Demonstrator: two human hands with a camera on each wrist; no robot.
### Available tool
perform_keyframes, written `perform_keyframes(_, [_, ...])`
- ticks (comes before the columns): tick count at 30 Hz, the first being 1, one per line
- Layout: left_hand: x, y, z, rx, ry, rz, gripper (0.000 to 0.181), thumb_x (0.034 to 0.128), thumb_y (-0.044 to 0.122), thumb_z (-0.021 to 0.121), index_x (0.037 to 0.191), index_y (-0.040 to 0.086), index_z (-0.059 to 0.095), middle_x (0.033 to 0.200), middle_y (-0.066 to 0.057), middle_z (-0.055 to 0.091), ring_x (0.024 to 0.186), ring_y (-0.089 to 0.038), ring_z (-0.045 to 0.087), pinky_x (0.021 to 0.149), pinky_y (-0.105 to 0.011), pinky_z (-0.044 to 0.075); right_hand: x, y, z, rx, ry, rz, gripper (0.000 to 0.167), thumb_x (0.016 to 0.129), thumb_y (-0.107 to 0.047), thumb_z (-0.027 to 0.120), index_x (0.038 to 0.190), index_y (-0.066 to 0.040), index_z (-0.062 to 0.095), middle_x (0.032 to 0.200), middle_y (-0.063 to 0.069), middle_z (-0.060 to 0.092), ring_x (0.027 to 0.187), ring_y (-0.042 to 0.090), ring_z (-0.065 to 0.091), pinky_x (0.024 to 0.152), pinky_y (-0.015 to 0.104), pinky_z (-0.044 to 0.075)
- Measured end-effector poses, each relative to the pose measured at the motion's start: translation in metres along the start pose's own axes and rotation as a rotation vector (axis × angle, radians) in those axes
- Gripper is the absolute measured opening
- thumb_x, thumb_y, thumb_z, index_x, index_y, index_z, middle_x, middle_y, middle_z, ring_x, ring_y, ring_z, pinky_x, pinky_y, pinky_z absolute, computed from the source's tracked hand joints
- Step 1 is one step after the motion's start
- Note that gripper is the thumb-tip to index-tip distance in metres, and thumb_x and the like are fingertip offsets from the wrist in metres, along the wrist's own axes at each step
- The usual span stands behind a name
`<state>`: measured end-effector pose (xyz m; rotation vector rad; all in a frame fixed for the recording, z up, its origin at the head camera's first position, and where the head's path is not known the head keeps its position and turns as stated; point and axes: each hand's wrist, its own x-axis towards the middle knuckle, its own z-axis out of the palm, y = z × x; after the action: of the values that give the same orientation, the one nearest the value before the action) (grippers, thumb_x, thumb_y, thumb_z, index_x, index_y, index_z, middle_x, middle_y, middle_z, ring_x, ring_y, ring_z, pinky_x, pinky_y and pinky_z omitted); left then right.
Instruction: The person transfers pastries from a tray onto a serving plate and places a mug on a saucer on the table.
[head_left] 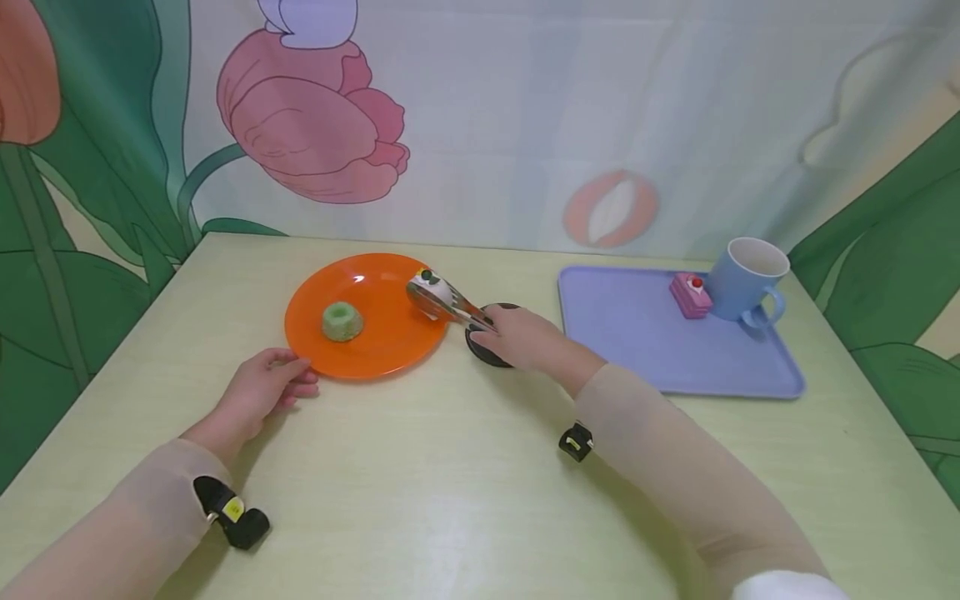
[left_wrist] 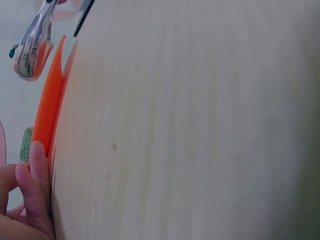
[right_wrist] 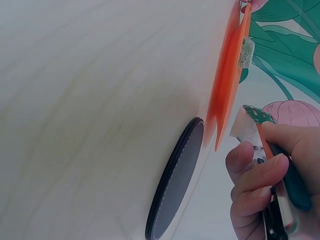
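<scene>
An orange plate (head_left: pixel 382 333) lies on the table with a green round cake (head_left: pixel 342 322) on it. My left hand (head_left: pixel 258 390) pinches the plate's near-left rim between thumb and fingers; the left wrist view shows those fingers (left_wrist: pixel 35 190) at the edge. My right hand (head_left: pixel 525 337) grips metal tongs (head_left: pixel 468 312), also seen in the right wrist view (right_wrist: pixel 280 200). Between the tongs' tips is a small white cake piece (head_left: pixel 432 287) with a green and yellow top, over the plate's right side. Whether it touches the plate I cannot tell.
Under my right hand lies a round black coaster (head_left: pixel 487 350). On the right stands a lilac tray (head_left: pixel 637 333) bearing a pink cake piece (head_left: pixel 692 298) and a blue mug (head_left: pixel 738 279). A printed curtain (head_left: pixel 480 125) hangs behind the table.
</scene>
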<state>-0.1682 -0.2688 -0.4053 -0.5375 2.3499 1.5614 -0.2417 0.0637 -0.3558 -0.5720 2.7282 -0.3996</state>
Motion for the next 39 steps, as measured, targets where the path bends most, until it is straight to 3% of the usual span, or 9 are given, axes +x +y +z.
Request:
perform_keyframes(24, [-0.002,0.0,0.0,-0.007,0.003,0.005,0.048,0.0983,0.035,0.045,0.133,0.003,0.036,0.099,-0.004,0.065,0.08,-0.007,0.065,0.067,-0.019,0.049,0.015,-0.018,0.003,-0.035,-0.016,-0.014,0.033,0.097,-0.045,0.043,0.102,-0.013,0.048,0.076,0.003,0.053,0.062,0.017,0.05,0.054,0.028,0.04])
perform_keyframes(39, [0.001,-0.001,0.001,0.012,0.014,0.0,0.051,0.0978,0.037,0.046,0.134,0.003,0.036,0.103,-0.006,0.064,0.081,-0.007,0.065,0.067,-0.018,0.049,0.026,-0.025,0.007,-0.033,-0.03,-0.019,0.035,0.096,-0.045,0.043,0.109,-0.013,0.047,0.078,0.003,0.054,0.066,0.017,0.051,0.056,0.027,0.038])
